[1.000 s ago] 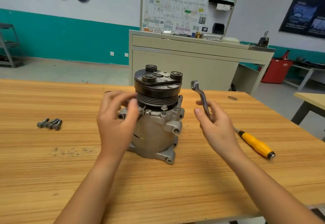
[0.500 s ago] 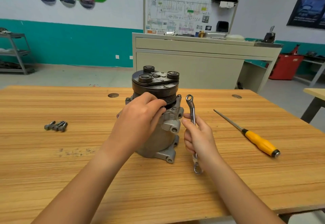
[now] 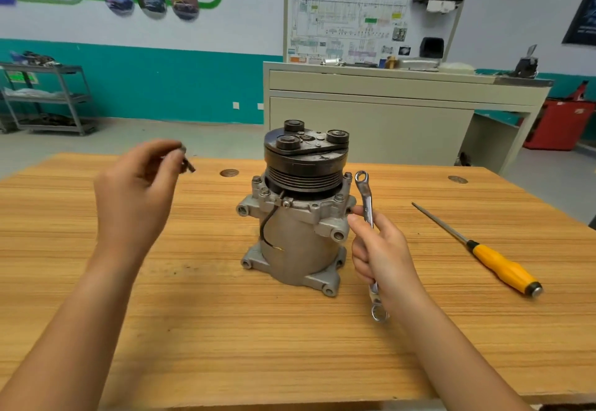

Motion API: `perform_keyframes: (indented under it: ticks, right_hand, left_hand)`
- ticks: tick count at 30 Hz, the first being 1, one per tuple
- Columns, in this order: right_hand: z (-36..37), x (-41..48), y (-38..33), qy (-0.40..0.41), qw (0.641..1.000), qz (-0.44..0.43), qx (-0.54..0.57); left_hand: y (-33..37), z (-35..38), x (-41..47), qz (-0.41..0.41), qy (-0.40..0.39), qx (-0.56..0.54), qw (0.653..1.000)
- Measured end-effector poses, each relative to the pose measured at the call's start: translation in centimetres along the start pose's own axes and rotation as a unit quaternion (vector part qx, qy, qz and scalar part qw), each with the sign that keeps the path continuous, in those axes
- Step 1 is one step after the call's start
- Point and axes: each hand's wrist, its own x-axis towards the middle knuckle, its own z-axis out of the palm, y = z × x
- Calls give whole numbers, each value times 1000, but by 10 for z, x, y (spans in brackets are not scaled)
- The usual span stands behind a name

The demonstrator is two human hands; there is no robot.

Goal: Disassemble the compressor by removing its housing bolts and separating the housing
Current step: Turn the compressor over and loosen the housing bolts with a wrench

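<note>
Compressor [image 3: 300, 217] is standing upright at ctr of the wooden table [image 3: 225, 330], black pulley [image 3: 306, 159] end up, base lugs sitting on the wood. I'm seeing flange bolts [image 3: 339, 197] sitting in the upper flange just under the pulley, heads up. A black wire [image 3: 267, 226] is hanging down the housing's front-left side.

At 3 o'clock, just beside the housing, my right hand [image 3: 383, 255] is gripping a ring wrench [image 3: 367, 204], fingers curled tight round the shank. The wrench is standing approx. upright: top ring is sitting just beside the flange's 3 o'clock bolt, not on it, and the bottom ring is sticking out below the hand. One fingertip is reaching next to a flange lug; can't tell if it's touching.

At 9 o'clock, well apart from the compressor, my left hand [image 3: 138, 197] is hanging raised over the table, thumb & fingertips pinching a loose bolt [image 3: 187, 162]; it's blurred, so no detail.

Further out at 3 o'clock a yellow-handled screwdriver [image 3: 503, 268] is lying flat, tip pointing toward 11. At 12, past the table edge, a beige cabinet [image 3: 371, 120] is carrying a wiring board [image 3: 371, 16].
</note>
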Motion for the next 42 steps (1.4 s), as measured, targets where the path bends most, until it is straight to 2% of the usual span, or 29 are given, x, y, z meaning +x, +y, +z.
perform_keyframes:
  ticks: [3,6,9,11,18,20,22,24,28,31,34,35,39,42]
  right_hand:
    - [5,-2,4,-7,1000,-11,-17]
    - [7,-2,5,4,999,-24,-28]
    - [7,-1,4,12,999,-28,-30]
    - [6,-3,4,19,999,-30,-35]
    - [2,-13,3,53,992,-44,-105]
    - [-5,-14,-2,50,983,-68,-162]
    - [-13,-15,-9,47,944,-136,-297]
    - [-20,-18,-17,47,891,-193,-409]
    - [-22,-25,-33,50,800,-228,-553]
    - [-25,-24,-42,47,740,-206,-638]
    - [-23,-25,-51,27,724,-202,-659]
    - [-21,-25,-53,28,708,-204,-675]
    - [-13,-27,-64,47,587,-207,-781]
    - [-2,-23,-74,29,510,-186,-839]
  left_hand:
    - [-70,-32,-23,-194,-17,71,978]
    - [-125,-69,-43,-255,-76,189,945]
    - [-152,-82,-54,-265,-177,257,912]
    - [-157,-77,-53,-260,-207,256,908]
    - [-166,-51,-38,-262,-171,276,909]
    - [-153,-41,-37,-226,-140,239,934]
    - [-123,-25,-33,-163,-107,143,970]
    - [-82,-1,-26,-125,-114,25,985]
    - [-16,60,-17,-166,-197,-111,960]
    - [1,87,-21,-189,-239,-138,943]
    - [2,92,-27,-212,-194,-161,944]
    - [2,93,-28,-218,-183,-161,945]
    - [11,94,-31,-244,-147,-164,944]
    - [23,95,-41,-261,-124,-137,947]
